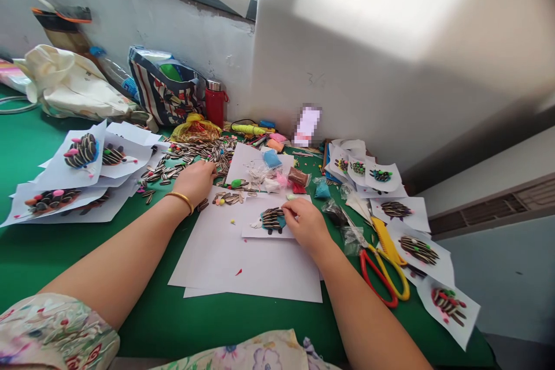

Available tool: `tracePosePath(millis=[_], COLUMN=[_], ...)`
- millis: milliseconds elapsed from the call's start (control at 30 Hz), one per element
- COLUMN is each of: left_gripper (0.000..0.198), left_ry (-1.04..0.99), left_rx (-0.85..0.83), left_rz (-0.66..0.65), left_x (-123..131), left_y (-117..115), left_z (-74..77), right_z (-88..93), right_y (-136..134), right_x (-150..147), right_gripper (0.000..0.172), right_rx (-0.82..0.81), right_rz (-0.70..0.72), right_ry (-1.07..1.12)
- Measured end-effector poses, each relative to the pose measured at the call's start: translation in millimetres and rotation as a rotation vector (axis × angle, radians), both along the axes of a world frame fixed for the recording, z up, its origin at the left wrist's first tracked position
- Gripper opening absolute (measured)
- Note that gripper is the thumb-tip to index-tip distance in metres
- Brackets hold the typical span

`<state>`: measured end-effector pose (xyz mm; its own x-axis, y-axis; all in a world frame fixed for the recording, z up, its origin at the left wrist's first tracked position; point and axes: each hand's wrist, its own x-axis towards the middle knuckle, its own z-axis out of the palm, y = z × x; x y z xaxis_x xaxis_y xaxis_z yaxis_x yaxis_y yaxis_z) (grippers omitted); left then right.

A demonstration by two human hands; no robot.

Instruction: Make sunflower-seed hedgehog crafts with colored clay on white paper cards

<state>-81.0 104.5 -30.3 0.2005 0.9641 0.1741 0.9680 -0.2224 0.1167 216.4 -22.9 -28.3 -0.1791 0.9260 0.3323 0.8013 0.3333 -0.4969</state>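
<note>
Head view: two bare hands over large white paper sheets (208, 266).
The left hand (196, 182), fingers curled, is at the loose dark striped seeds (167, 172); its grip cannot be told. The right hand (310, 225) bends its thumb and forefinger at the seed-covered blue figure (273, 219), just left of it on a small white card (255, 202); whether it grips anything is unclear.

A green-covered table (173, 324) carries loose striped sunflower seeds (195, 151) toward its back, near a red flask (214, 106) and a striped tote bag (152, 95). Large overlapping white sheets (208, 266) lie at its middle. Seed-decorated hedgehog pictures (52, 199) are piled at left; red-and-yellow-handled scissors (362, 263) rest at right.
</note>
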Motion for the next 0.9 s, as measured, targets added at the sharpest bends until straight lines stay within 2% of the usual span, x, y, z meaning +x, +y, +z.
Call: tracePosePath(millis=[167, 233, 300, 367, 433, 533, 600, 700, 767, 900], left_gripper=[0.018, 0.012, 0.007, 0.011, 0.019, 0.024, 0.021, 0.02, 0.021, 0.023], left_ry=[-0.155, -0.358, -0.705, -1.183, -1.603, -1.918, -1.979, -1.94, -1.852, -1.737], left_rx=[0.059, 0.075, 0.006, -0.186, -0.49, -0.847, -1.033, -1.18, -1.22, -1.152], left_rz=[0.029, 0.043, 0.075, 0.085, 0.01, -0.076, -0.1, -0.115, -0.138, -0.208], left_x=[-0.6, 1.3, 6.1, 14.1, 25.1, 45.1, 58.7, 75.5, 82.3, 85.2], left_y=[-0.7, -2.0, -6.1, -14.4, -27.2, -52.6, -70.6, -93.9, -104.2, -110.6], left_z=[5.7, 10.8, 17.7, 25.5, 32.6, 38.6, 38.2, 32.1, 27.0, 21.5], right_z=[-1.0, -1.2, -1.0, 0.1, 1.8, 4.9, 7.1, 10.7, 13.2, 16.5], right_y=[-0.2, 0.0, 0.2, 0.1, -0.9, -4.8, -9.3, -17.8, -22.8, -27.1], right_x=[1.3, 1.8, 2.0, 1.3, -0.8, -8.1, -15.5, -27.6, -34.0, -38.1], right_gripper=[0.017, 0.017, 0.017, 0.016, 0.016, 0.017, 0.017, 0.015, 0.014, 0.01], right_rx=[0.019, 0.03, 0.044, 0.063, 0.089, 0.142, 0.179, 0.194, 0.155, 0.059], right_rz=[-0.001, -0.003, -0.003, 0.003, 0.025, 0.088, 0.141, 0.218, 0.236, 0.212], right_ry=[0.026, 0.036, 0.045, 0.056, 0.081, 0.142, 0.177, 0.199, 0.201, 0.213])
